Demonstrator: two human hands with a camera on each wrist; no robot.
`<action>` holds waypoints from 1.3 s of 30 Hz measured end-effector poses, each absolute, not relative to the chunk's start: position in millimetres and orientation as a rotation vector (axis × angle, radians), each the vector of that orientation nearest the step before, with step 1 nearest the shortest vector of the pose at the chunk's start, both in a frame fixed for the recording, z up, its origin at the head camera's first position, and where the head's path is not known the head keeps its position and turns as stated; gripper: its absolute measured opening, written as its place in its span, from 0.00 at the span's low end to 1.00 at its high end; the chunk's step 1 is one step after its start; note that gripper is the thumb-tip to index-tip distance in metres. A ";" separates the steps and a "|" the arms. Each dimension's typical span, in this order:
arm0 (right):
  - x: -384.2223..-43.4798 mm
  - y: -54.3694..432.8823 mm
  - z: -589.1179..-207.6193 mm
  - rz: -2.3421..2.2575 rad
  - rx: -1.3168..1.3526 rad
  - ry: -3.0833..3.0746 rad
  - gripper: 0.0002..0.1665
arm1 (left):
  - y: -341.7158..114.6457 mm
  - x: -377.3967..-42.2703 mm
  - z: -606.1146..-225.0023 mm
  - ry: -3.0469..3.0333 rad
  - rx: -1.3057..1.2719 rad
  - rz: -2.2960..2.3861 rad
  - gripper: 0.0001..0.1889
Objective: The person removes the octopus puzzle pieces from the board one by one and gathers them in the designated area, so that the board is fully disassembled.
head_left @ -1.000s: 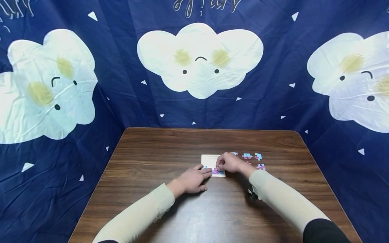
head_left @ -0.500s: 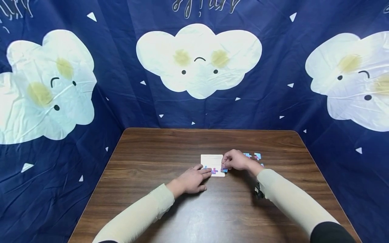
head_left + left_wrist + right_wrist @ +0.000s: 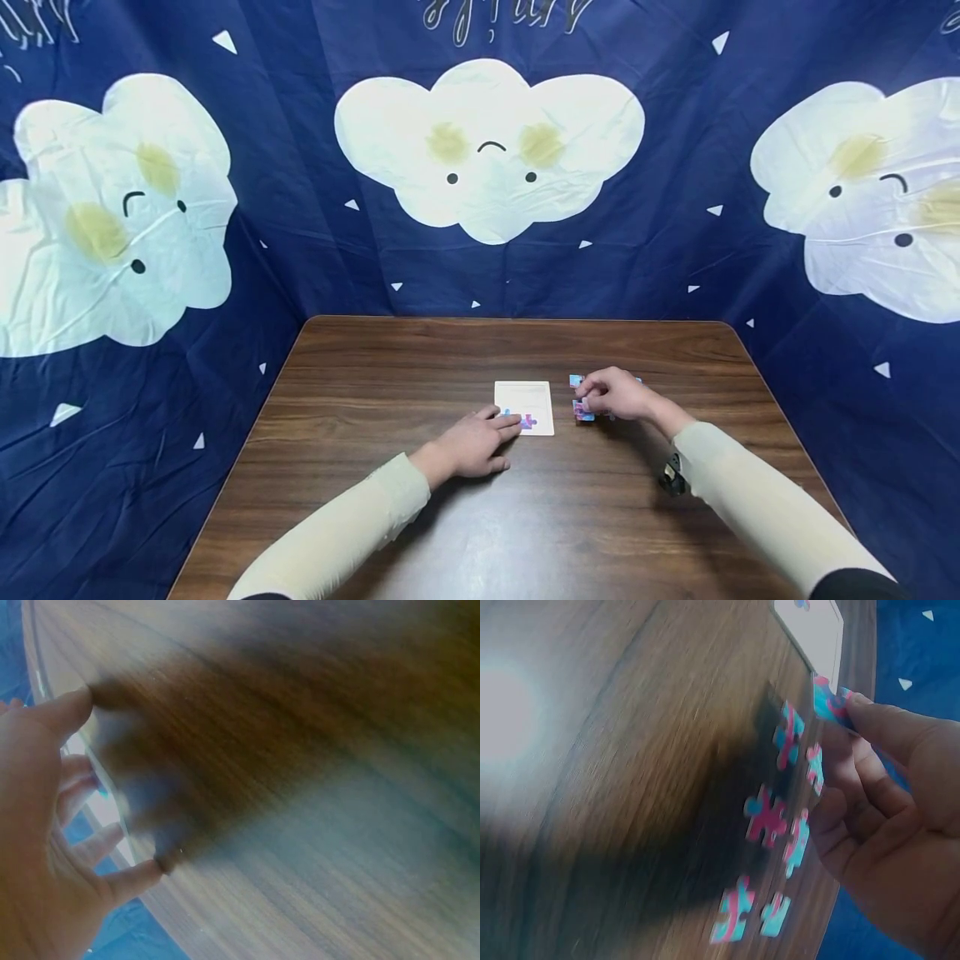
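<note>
A white puzzle board (image 3: 525, 395) lies on the brown table (image 3: 420, 367) with a pink-and-blue piece (image 3: 528, 422) set at its near edge. My left hand (image 3: 491, 427) lies flat, its straight fingers resting on the board's near left corner; the left wrist view shows that left hand (image 3: 52, 825) spread on the wood, blurred. My right hand (image 3: 596, 393) is to the right of the board and pinches a pink-and-blue puzzle piece (image 3: 582, 408). In the right wrist view that held piece (image 3: 829, 700) is between my right hand's fingertips (image 3: 870, 712), above several loose pieces (image 3: 766, 819).
Another loose piece (image 3: 575, 380) lies just beyond my right hand; the others are hidden behind it. A dark blue cloth with white clouds (image 3: 487, 150) hangs around the table on three sides. The table's far edge (image 3: 517, 317) meets the cloth.
My right hand has drawn away from the board to the right, carrying a puzzle piece toward the loose ones. The left hand has stayed on the board's corner.
</note>
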State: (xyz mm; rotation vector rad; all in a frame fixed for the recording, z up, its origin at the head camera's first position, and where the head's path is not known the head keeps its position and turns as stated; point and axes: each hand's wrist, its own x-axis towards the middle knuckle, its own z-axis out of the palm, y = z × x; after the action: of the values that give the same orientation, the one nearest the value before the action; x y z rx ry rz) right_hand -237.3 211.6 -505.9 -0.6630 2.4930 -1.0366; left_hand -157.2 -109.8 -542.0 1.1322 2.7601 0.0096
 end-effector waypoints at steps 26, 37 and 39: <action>-209.4 299.0 -522.6 -1.070 -0.604 2.549 0.06 | -111.3 -158.5 -543.5 2.760 1.131 0.031 0.36; -202.4 305.9 -526.2 -1.018 -0.450 2.567 0.07 | -111.2 -158.4 -544.4 2.756 1.119 0.050 0.36; -202.0 305.9 -527.3 -1.002 -0.444 2.579 0.07 | -110.8 -158.2 -544.4 2.754 1.121 0.049 0.36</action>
State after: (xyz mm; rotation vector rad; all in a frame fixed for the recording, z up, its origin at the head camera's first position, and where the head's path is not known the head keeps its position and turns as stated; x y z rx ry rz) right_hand -202.0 305.9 -527.3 -0.4437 2.5789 -1.0022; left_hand -158.2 -110.8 -544.4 1.1208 2.7537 0.0494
